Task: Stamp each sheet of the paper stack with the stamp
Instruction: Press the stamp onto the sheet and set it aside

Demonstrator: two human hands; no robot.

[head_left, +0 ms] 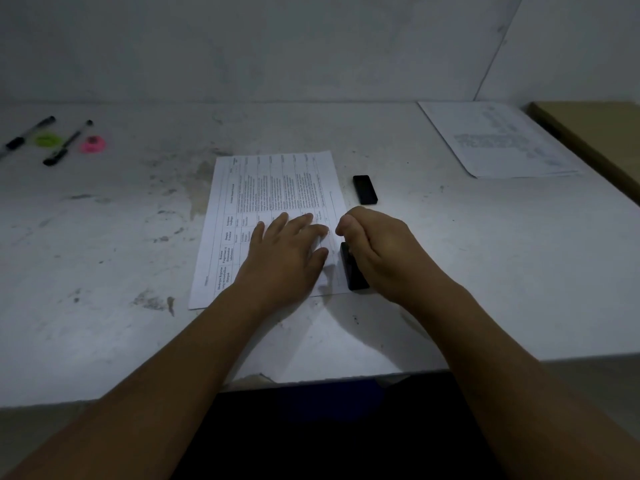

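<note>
Black stamp (351, 271), one, seemingly gripped; two pens (67, 143), two paper stacks (221, 202)

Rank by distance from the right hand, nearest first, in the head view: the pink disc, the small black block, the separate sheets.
1. small black block, just beyond the right hand
2. separate sheets, far right
3. pink disc, far left

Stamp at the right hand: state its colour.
The stamp is black, shown best in the head view, partly under the right hand.
</note>
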